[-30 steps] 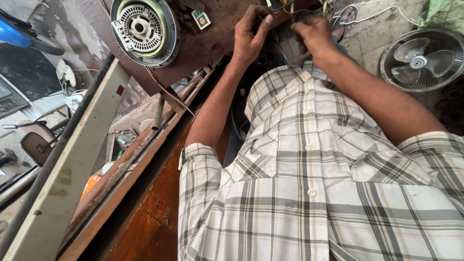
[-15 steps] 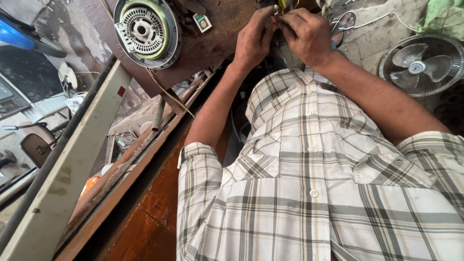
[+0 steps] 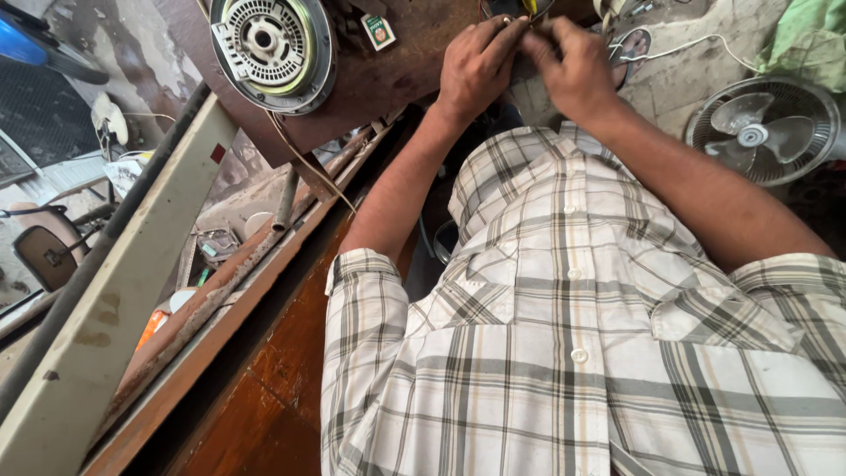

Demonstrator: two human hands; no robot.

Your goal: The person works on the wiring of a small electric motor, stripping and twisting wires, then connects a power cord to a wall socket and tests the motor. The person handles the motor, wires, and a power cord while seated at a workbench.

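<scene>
1. The left hand (image 3: 476,66) and right hand (image 3: 573,70) meet at the top edge of the head view, fingers bunched together over a small part (image 3: 526,26) on the rusty brown surface (image 3: 388,79).
2. Both grips are curled shut around that part, fingertips nearly touching; the part itself is mostly hidden, with only a glimpse of yellow and red wiring (image 3: 527,7) above the knuckles, so what it is cannot be told.
3. Forearms run back from the hands to the short sleeves of a plaid shirt (image 3: 573,335) filling the lower right.
4. Left of the hands, well apart, a round grey motor housing (image 3: 269,44) with a green rim lies on the same surface, a small green-and-white box (image 3: 381,31) just beside it.
5. At right, a white table fan (image 3: 762,132) stands on the dusty floor, a white cable (image 3: 696,44) trailing near it.
6. A pale wooden beam (image 3: 132,291) slants across the lower left.
</scene>
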